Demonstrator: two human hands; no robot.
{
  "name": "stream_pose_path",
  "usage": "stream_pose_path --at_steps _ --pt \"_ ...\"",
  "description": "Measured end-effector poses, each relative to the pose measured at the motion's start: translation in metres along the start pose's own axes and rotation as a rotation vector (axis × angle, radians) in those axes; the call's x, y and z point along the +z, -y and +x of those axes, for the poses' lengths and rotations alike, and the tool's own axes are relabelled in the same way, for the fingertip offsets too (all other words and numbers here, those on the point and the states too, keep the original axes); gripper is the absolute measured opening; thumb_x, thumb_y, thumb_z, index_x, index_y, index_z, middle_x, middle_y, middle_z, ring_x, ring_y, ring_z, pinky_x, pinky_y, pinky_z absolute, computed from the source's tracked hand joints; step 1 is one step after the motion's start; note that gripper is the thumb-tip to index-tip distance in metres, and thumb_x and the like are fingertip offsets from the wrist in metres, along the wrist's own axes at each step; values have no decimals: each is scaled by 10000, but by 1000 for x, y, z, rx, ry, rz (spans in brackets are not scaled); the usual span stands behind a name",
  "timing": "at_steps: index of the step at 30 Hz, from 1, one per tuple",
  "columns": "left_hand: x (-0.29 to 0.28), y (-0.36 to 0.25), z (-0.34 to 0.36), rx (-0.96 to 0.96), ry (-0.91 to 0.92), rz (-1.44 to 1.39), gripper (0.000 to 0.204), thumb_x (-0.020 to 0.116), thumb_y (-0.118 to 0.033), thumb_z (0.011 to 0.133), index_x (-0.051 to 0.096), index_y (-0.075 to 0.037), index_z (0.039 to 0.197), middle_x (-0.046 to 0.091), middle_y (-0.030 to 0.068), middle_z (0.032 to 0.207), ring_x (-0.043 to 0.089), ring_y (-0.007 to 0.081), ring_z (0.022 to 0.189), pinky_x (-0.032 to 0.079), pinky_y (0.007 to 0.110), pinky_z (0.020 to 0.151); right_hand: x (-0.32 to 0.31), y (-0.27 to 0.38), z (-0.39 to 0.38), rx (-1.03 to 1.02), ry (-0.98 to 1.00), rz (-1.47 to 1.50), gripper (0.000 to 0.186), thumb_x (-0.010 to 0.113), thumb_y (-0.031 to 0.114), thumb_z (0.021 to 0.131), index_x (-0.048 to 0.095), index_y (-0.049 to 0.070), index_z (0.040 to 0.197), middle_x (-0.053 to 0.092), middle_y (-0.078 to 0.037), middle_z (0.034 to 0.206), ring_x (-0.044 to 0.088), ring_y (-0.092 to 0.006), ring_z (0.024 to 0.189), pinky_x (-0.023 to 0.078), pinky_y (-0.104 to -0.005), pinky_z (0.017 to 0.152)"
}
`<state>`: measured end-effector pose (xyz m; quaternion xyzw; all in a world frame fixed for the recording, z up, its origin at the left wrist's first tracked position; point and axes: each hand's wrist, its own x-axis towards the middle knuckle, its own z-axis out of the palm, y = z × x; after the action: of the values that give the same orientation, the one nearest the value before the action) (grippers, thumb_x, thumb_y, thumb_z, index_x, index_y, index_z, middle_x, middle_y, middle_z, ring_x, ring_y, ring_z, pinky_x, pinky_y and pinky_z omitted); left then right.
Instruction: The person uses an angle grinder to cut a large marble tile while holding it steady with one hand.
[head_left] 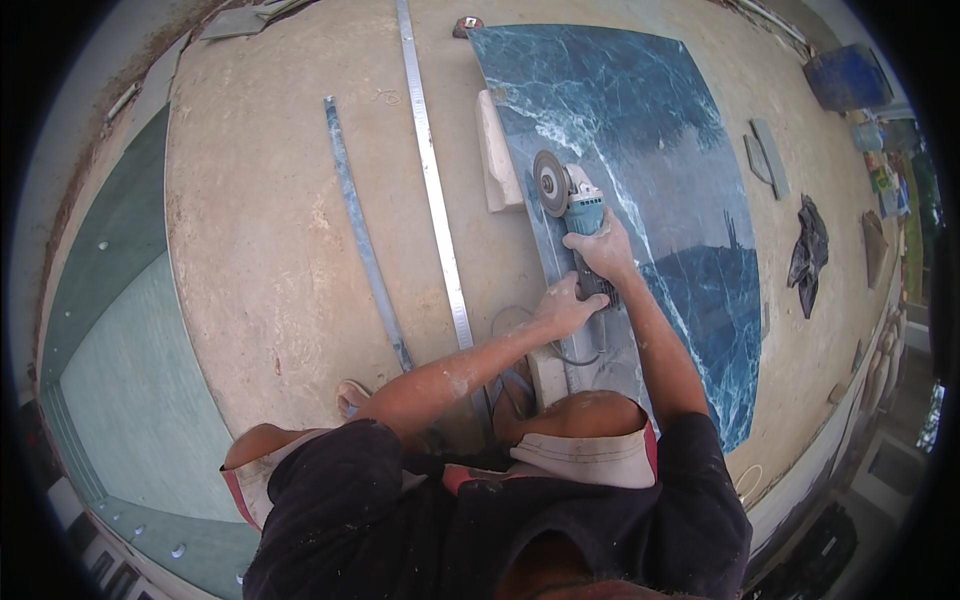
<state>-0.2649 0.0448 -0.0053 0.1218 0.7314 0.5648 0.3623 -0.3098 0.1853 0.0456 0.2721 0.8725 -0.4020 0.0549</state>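
An angle grinder (585,217) with a teal body and a grey disc (549,184) is held in both my hands above a large blue, white-veined stone-look slab (690,150). My right hand (604,248) wraps round its body just behind the head. Lower down, my left hand (567,305) grips the dark rear end of the handle. The disc stands over the slab's left edge; whether it touches cannot be made out. From the grinder's rear a cord (585,360) loops down near my knee. Pale dust coats both hands and part of the slab.
A pale block (497,150) supports the slab's left side. Left of it lie a long metal straightedge (433,180) and a narrow blue strip (360,225). A black cloth or bag (808,257), a blue container (848,78) and a green-tiled pool (140,375) surround the work area.
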Motion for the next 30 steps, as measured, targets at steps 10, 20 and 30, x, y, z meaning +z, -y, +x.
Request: stream_pose_path --at_steps 10,20,30 --pt "-8 -14 -1 -57 33 -35 568 759 -416 869 631 54 1161 714 255 1121 681 382 1095 508 452 968 4 -6 10 8 4 -5 761 811 281 662 564 -59 1296 689 -283 1180 667 -410 1137 513 -442 984" --pt "-8 -12 4 -31 -20 12 585 739 -463 876 636 57 1124 728 228 1015 710 342 992 528 445 880 3 5 13 -11 -21 -42 775 828 301 649 582 -88 1272 695 -280 1162 678 -385 1112 512 -426 971" --pt "-6 2 13 25 -72 16 518 730 -428 893 651 43 1094 739 201 957 720 331 915 532 431 846 8 2 23 -22 -36 -10 737 826 279 647 597 -63 1257 708 -251 1139 689 -373 1075 521 -421 946"
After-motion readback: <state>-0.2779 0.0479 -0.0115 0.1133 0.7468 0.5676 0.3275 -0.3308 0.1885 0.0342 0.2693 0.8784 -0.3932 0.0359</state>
